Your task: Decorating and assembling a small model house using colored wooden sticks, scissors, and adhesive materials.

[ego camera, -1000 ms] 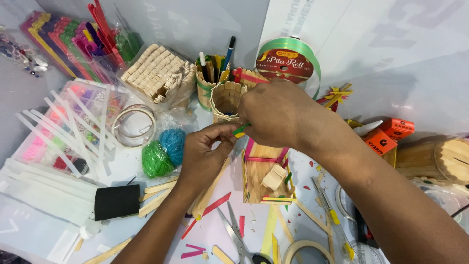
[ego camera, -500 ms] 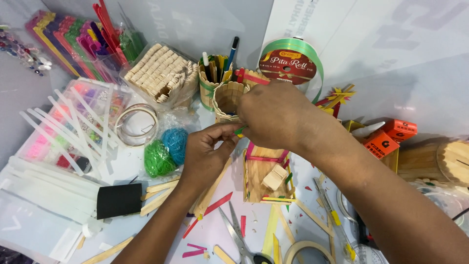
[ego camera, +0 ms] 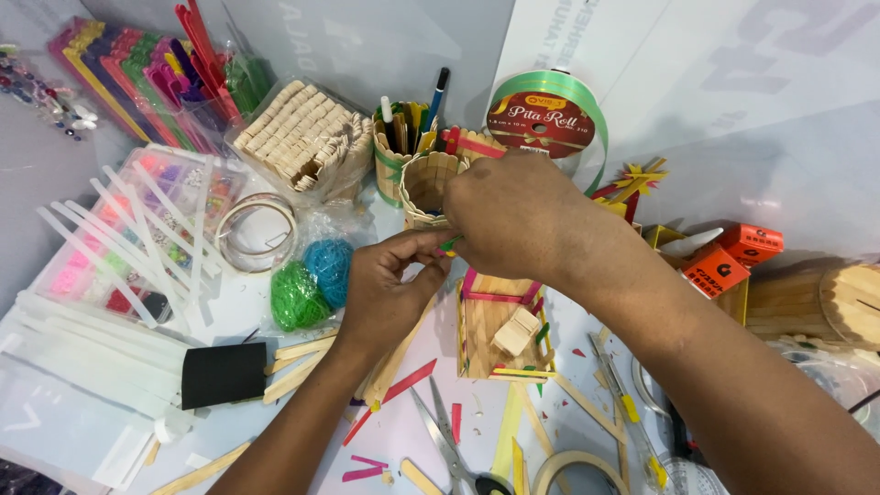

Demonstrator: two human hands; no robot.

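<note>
Head view: two bare hands meet in the middle of a busy craft table.
Left hand [ego camera: 390, 284]: its fingers pinch one end of a small green stick [ego camera: 449, 244].
Right hand [ego camera: 509, 215]: it curls over the other end of the green stick, fingers closed tight. It hides most of the stick.
Green stick: only a tiny bit shows, between the two hands, just above the little stick house [ego camera: 500, 321].
Little stick house: it lies flat under the hands, with pink and green sticks on its edges and a small wood block inside.
Stick cup [ego camera: 426, 183]: it stands just behind the hands, round and open on top.
Pen cup [ego camera: 396, 147]: it stands behind the stick cup, full of pens.
Green ribbon roll [ego camera: 550, 115]: it stands at the back.
Yarn balls [ego camera: 312, 280]: one green and one blue, in a clear bag beside the left hand.
Scissors [ego camera: 445, 440]: they lie near the front edge, among loose sticks.
Bead box [ego camera: 137, 229]: far left, with white glue sticks on top.
</note>
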